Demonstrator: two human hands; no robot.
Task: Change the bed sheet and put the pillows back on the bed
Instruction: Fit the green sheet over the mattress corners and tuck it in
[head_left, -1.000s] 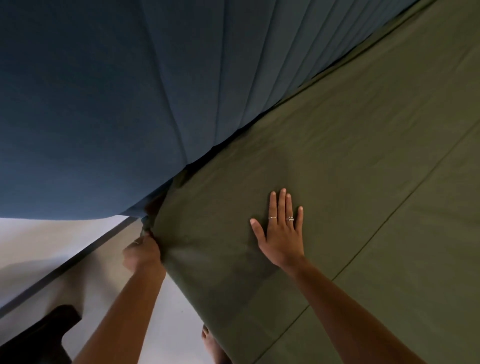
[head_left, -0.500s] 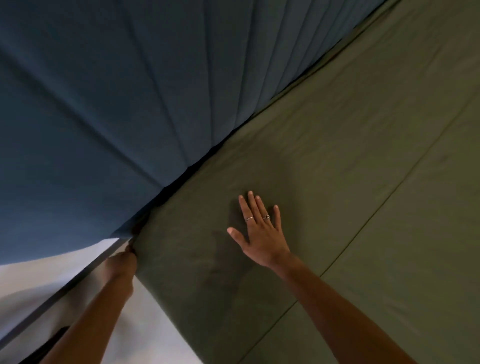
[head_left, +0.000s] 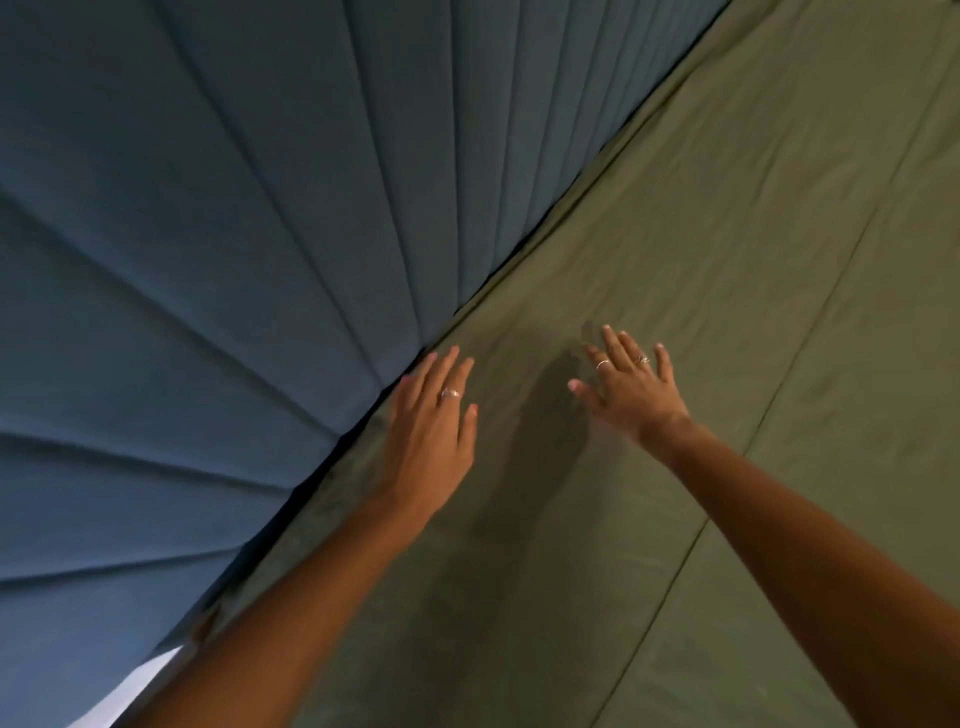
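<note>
Sheet (head_left: 727, 312) lies flat under left hand (head_left: 431, 421) and right hand (head_left: 631, 389).

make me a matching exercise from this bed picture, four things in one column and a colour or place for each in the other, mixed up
Things:
1. headboard
2. bed sheet
3. left hand
4. right hand

Descriptions:
A. olive green, with long fold creases
B. flat on the sheet, right beside the headboard's lower edge
C. dark blue, padded in panels
D. flat on the sheet farther from the headboard, with two rings showing

Pairs: 1-C, 2-A, 3-B, 4-D
</note>
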